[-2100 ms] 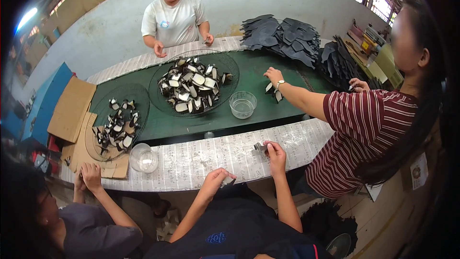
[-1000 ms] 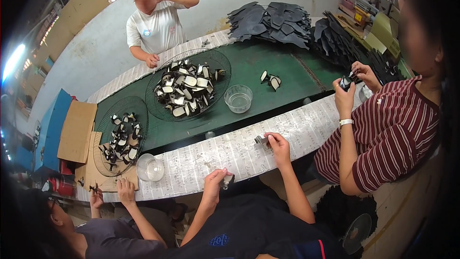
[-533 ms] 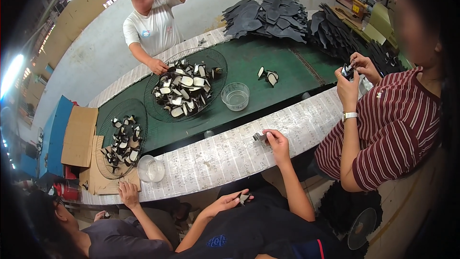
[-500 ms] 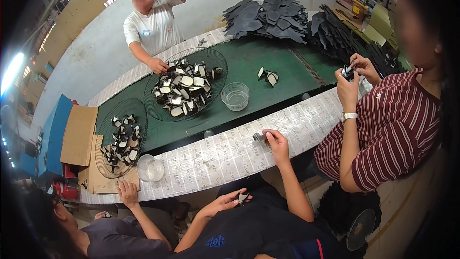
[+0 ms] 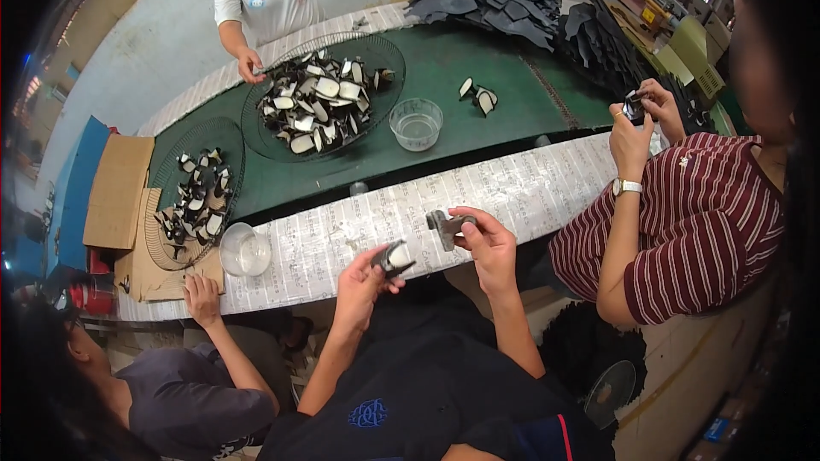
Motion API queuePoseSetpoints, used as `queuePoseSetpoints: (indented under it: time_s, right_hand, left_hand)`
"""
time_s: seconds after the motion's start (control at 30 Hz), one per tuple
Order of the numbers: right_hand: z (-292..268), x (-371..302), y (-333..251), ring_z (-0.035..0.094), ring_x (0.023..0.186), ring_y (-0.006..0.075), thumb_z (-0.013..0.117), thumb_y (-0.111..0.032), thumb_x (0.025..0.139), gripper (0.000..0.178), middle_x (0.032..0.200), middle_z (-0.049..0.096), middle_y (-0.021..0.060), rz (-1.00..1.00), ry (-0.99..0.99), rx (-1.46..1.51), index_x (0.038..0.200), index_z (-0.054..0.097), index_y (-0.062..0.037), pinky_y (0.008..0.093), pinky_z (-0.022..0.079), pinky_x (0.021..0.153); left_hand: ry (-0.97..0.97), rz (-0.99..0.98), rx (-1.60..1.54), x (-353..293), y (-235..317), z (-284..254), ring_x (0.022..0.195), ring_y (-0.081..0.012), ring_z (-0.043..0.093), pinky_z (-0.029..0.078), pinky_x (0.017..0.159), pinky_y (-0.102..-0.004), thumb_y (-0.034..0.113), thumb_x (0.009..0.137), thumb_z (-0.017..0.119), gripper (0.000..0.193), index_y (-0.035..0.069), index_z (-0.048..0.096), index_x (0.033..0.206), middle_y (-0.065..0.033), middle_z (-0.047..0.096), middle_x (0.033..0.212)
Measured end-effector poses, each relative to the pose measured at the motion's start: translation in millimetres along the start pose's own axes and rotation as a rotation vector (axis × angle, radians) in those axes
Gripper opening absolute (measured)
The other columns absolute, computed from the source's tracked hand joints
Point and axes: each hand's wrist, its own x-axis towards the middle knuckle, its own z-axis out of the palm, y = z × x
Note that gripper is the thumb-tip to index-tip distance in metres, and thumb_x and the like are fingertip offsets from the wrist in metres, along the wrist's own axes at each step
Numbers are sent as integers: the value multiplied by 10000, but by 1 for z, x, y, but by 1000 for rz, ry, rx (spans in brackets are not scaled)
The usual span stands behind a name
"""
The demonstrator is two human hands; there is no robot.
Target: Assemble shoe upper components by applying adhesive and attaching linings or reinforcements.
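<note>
Over the near edge of the paper-covered ledge, my left hand (image 5: 360, 288) is closed on a small black piece with a white oval face (image 5: 393, 259). My right hand (image 5: 493, 249), just to its right, pinches a dark grey metal-looking part (image 5: 447, 229) with a flared end; its exact kind is unclear. The two held things are close but apart. Beyond them on the green table stands a clear round tub (image 5: 416, 125). Farther left, a large wire basket (image 5: 391, 49) holds a heap of similar black-and-white pieces.
A smaller wire basket (image 5: 155, 220) of pieces and another clear tub (image 5: 245, 249) stand at left. Loose pieces (image 5: 484, 101) lie on the green table (image 5: 333, 174). Black sheet stacks (image 5: 483, 0) rise at the back. Co-workers sit left and right; another stands across.
My left hand has risen from near my lap to the ledge with its piece, close to my right hand. The person across has drawn a hand back from the large basket. The view has shifted.
</note>
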Motion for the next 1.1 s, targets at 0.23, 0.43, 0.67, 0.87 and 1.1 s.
queuePoseSetpoints:
  time_s: [0.23,0.43,0.67,0.87,1.1]
  right_hand:
    - [32,-30,-40,657,930,205,673,22,848,254,1147,623,148,-402,-139,-578,1101,661,36,271,543,782]
    - [48,-40,-34,677,893,285,732,48,765,326,1120,625,186,-741,-204,-872,1083,668,22,331,576,727]
    - [53,-43,-32,675,906,295,737,48,755,348,1144,615,184,-772,-240,-944,1093,659,30,336,574,732]
    - [51,-42,-34,669,923,239,712,27,795,275,1121,641,187,-599,-206,-756,1067,675,30,272,539,724]
    - [39,-48,-38,637,974,157,644,3,884,237,1192,613,167,-211,-225,-296,1118,665,34,250,544,727]
  left_hand:
    - [-42,-3,-1,2,39,22,893,-216,680,558,727,-281,127,963,580,343,-54,502,1244,-140,661,1070]
    - [-135,33,-58,-3,36,23,902,-213,680,561,746,-283,149,961,587,368,-61,493,1248,-144,656,1033]
    - [-124,30,-57,-5,36,26,897,-209,680,567,748,-289,150,961,588,371,-53,489,1254,-144,656,1035]
    - [-151,42,-104,-5,34,24,902,-198,671,569,762,-298,137,958,591,368,-51,488,1257,-134,650,1061]
    - [-55,54,-94,-6,33,27,921,-202,670,568,776,-302,132,961,588,379,-64,485,1269,-139,649,1079]
